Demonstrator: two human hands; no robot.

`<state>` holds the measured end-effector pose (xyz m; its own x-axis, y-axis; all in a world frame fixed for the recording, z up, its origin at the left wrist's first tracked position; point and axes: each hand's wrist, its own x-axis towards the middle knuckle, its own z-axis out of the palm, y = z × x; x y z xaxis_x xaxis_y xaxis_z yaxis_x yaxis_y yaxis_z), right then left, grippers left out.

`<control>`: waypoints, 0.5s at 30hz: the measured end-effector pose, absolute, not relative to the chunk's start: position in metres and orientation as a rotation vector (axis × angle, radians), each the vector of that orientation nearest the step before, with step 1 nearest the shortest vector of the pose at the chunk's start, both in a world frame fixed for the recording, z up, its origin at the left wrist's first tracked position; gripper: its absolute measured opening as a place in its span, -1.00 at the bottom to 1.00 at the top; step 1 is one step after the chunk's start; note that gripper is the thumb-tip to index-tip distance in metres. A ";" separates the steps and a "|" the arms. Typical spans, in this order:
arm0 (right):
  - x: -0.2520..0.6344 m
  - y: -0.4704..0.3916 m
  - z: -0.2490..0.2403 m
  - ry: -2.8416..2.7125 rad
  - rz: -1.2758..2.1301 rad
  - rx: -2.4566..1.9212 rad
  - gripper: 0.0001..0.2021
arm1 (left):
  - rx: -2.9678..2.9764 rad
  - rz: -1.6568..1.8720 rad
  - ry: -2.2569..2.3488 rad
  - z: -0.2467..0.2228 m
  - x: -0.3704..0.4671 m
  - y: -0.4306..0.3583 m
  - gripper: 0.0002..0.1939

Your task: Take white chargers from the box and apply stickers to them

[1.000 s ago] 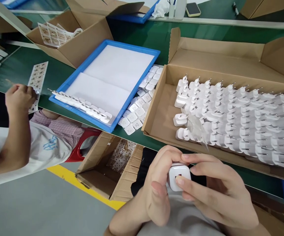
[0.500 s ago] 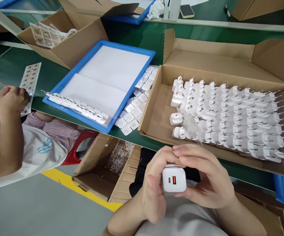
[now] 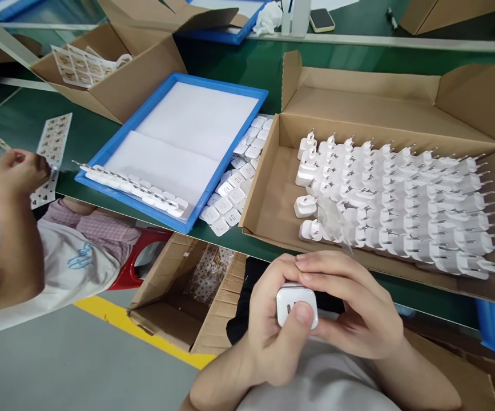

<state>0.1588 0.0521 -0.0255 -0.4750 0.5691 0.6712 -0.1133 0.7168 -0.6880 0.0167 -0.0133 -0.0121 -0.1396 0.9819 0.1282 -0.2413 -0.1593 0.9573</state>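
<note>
Gripping a white charger (image 3: 296, 305) between left hand (image 3: 273, 337) and right hand (image 3: 354, 314)

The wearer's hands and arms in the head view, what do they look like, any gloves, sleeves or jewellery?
Both are bare. The left hand and right hand wear no gloves, and no rings show on the fingers. No watch or band shows on the visible parts of the wrists. The forearms are uncovered as far as the picture's lower edge, with no sleeve cuffs in sight. Fingernails are short and unpainted.
</note>
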 end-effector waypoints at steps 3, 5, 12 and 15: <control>0.159 0.050 -0.026 -1.900 0.841 -0.362 -0.68 | 1.130 1.524 1.065 -0.013 0.016 -0.015 -0.80; 0.159 0.050 -0.027 -1.899 0.842 -0.358 -0.68 | 1.162 1.526 1.083 -0.014 0.016 -0.016 -0.81; 0.159 0.049 -0.026 -1.892 0.841 -0.349 -0.69 | 1.176 1.524 1.022 -0.018 0.014 -0.015 -0.70; 0.159 0.049 -0.026 -1.895 0.832 -0.357 -0.69 | 1.174 1.516 1.041 -0.016 0.014 -0.017 -0.71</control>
<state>0.1590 0.0491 -0.0265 -0.4617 0.5730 0.6772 -0.1108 0.7202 -0.6849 0.0141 -0.0166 -0.0164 -0.1174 0.9732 0.1976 -0.1653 -0.2153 0.9625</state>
